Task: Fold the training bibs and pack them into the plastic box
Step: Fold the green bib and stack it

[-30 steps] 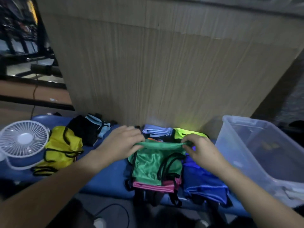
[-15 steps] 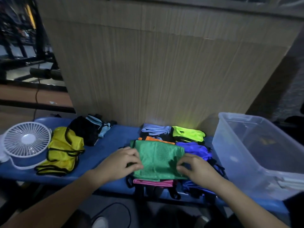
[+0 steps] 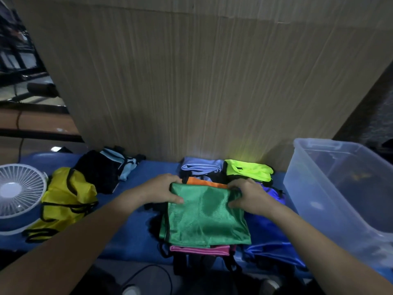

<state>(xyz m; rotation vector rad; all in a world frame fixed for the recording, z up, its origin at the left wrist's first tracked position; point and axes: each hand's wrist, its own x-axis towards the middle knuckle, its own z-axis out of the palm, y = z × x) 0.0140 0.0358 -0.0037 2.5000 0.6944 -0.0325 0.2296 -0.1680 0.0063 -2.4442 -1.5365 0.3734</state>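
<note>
Head view, with the green bib (image 3: 204, 216) as my landmark: far left of it stands a white fan (image 3: 20, 190), nearer a yellow bib (image 3: 66, 199). My left hand (image 3: 161, 190) pinches its far left corner, my right hand (image 3: 251, 194) its far right corner, each grip clamped on fabric. Right of it on the blue tabletop (image 3: 131, 237) sits the plastic box (image 3: 340, 188).

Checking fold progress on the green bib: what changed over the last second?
The green bib was folded in half, its far edge brought toward the person, and now lies flat on the pink bib. The left hand and right hand moved back to grip its far corners. Yellow bib, fan and plastic box unchanged.
</note>
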